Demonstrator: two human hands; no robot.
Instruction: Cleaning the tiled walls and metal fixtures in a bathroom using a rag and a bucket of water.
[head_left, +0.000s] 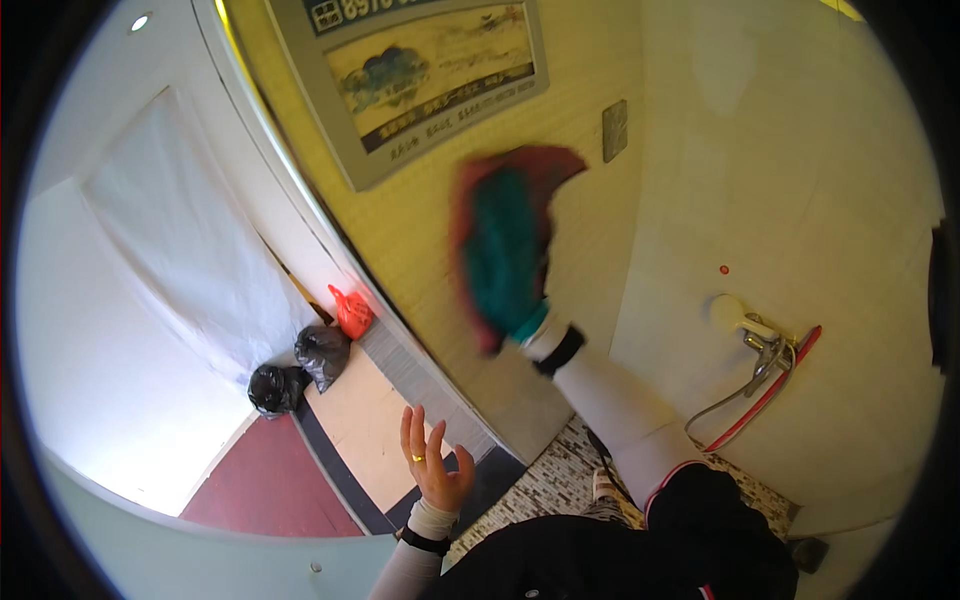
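My right hand (502, 247), in a green glove, is raised in front of the yellowish tiled wall (420, 247). Under its palm is a dark red cloth (555, 161), its edges showing around the glove; both are blurred, and the hold is partly hidden. A metal-framed panel (442, 127) with a picture and writing is on the wall above the hand. A small grey plate (615, 130) lies to the upper right. My left hand (439, 465), bare with a ring, is held low with its fingers apart and nothing in it.
A hand shower (727, 313) with a metal mixer tap (769, 349) and a hose is on the right wall. A red bag (352, 311) and black bags (322, 352) stand beyond the doorway at left. Mosaic tiles (525, 495) cover the floor below.
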